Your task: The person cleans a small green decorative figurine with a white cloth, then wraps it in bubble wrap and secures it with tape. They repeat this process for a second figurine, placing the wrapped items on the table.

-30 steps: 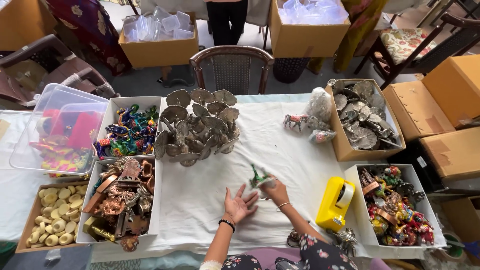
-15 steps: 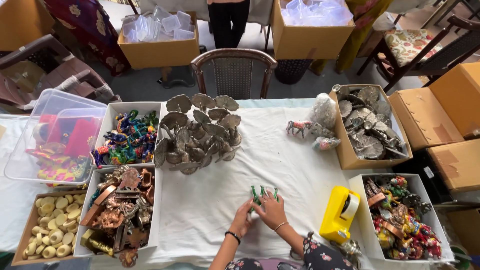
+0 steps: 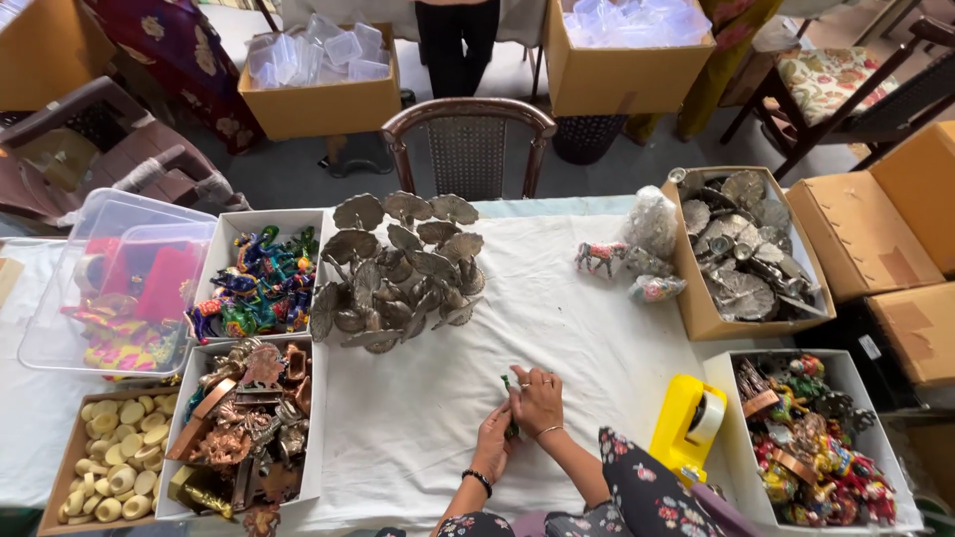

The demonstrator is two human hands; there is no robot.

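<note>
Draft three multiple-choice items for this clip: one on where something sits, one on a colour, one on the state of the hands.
1. Where does the tape dispenser sit?
A. On the white cloth to the right of the person's hands
B. Inside the clear plastic tub
C. On the chair seat

2. What colour is the tape dispenser?
A. Red
B. Yellow
C. Black

3. What are the hands doing?
A. Both lie flat and empty on the cloth
B. One is lifting a cardboard box
C. The left hand and right hand are together around a small green piece

Answers:
1. A: it stands on the cloth beside the box of colourful figurines.
2. B: its body is bright yellow.
3. C: both hands meet over the green piece near the table edge.
</note>
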